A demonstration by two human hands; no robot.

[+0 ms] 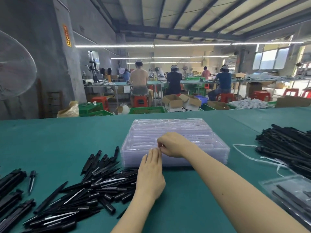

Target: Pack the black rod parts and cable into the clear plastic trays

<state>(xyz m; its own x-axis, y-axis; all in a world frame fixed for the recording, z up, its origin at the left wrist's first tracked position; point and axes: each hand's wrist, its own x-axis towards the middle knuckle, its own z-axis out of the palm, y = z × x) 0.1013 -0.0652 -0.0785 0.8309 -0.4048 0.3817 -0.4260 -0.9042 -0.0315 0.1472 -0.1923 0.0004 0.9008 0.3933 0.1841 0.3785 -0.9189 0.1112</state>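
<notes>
A factory hall with strip lights and seated workers at far benches lies behind a green tabletop [50, 145]. Toward the middle of it, nearer the far edge, sits a stack of clear plastic trays [175, 142], nested one in another. The right hand [171, 145] hovers over the stack's near edge, its grip curled with fingertips pinched together at the rim of the top tray. The left hand [151, 170] lies just before the stack, fingers straight and close together, its tips touching the tray rim beside the right fingertips; this grip holds nothing.

Left of the stack, running toward the near left corner, a loose heap of short black pointed rod parts [94, 185] covers the cloth. At the left edge lie bundled black pieces [11, 190]. Along the right edge a pile of long black rods [286, 148] lies heaped, with a white cord [249, 153] trailing from beneath it toward the stack. At the near right corner a filled clear tray [291, 194] holds black rods; what else is in it cannot be made out.
</notes>
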